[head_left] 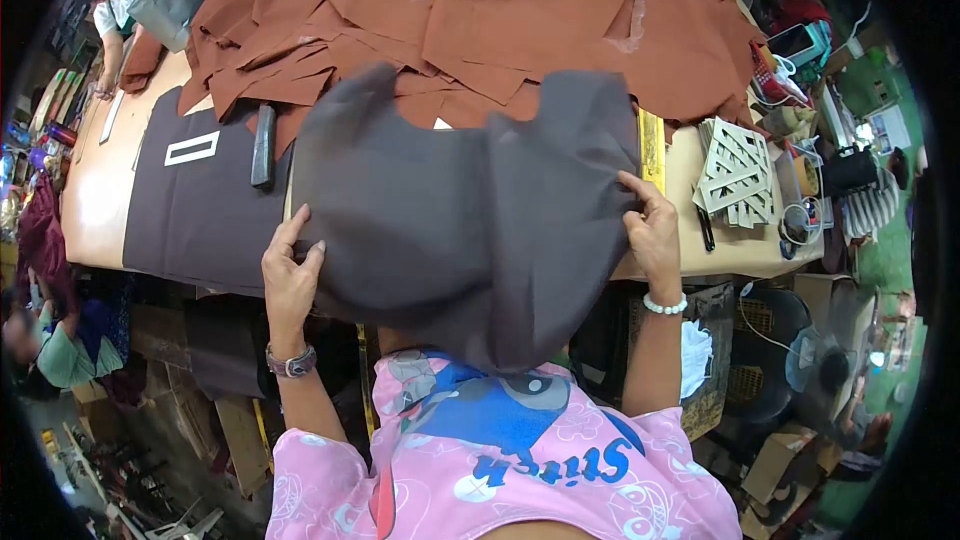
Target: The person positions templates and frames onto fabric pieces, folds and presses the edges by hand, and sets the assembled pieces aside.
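Note:
A dark grey-brown cut fabric piece [420,200] hangs spread between my two hands, over the table's front edge and close to my body. A fold runs down its right half, and its top edge has a wide curved notch. My left hand [290,275] pinches its left edge between thumb and fingers. At its right edge, my right hand [653,240] is closed on the cloth. Left of the piece lies another dark fabric panel [210,210], with a pale rectangular frame template [191,148] and a dark oblong block [263,146] on top.
Rust-brown fabric pieces [540,10] cover the table's far side. A stack of pale slotted templates [737,175], a yellow ruler [651,145] and a black pen-like tool [705,228] lie at right. Another person [112,25] is at the far left. A black chair [765,340] stands below right.

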A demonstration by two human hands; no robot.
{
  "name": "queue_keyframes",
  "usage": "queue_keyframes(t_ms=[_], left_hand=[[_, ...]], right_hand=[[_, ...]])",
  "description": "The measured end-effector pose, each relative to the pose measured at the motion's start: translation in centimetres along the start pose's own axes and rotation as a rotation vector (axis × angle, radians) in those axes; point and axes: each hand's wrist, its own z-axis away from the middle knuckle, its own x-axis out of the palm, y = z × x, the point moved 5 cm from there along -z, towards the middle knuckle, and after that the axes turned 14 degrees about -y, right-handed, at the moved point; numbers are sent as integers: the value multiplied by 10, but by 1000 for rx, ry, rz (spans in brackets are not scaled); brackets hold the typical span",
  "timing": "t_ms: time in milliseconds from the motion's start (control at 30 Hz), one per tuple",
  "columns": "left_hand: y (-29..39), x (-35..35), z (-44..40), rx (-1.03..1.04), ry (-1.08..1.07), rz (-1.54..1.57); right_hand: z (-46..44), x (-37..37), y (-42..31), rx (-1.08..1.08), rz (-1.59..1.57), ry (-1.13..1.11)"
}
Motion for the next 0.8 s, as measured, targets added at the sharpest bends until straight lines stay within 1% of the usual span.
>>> queue_keyframes(t_ms=[133, 167, 267, 367, 467, 533, 567, 600, 700, 733, 800], left_hand=[[-6, -13, -1, 32, 67, -248], [-8, -15, -2, 34, 54, -233], [-2, -15, -3, 27, 42, -210], [-7, -7, -2, -40, 65, -430], [22, 11, -1, -21, 221, -783], [40, 34, -4, 70, 236, -862], [45, 49, -6, 143, 205, -818], [53, 68, -8, 157, 134, -748], [77, 118, -10, 287, -28, -633], [84, 129, -10, 327, -79, -616], [78, 145, -13, 291, -166, -665]], right_hand=[[5, -18, 0, -20, 288, 26], [6, -20, 0, 26, 329, 11], [9, -20, 2, 26, 456, 13], [11, -15, 8, 67, 561, 12], [13, -11, 9, 7, 609, 57], [14, -11, 11, 12, 598, 68], [14, -11, 11, 15, 594, 74], [14, -10, 9, 21, 588, 101], [18, -6, -2, 71, 562, 168], [20, -6, -4, 36, 561, 196], [25, -6, 0, -64, 646, 306]])
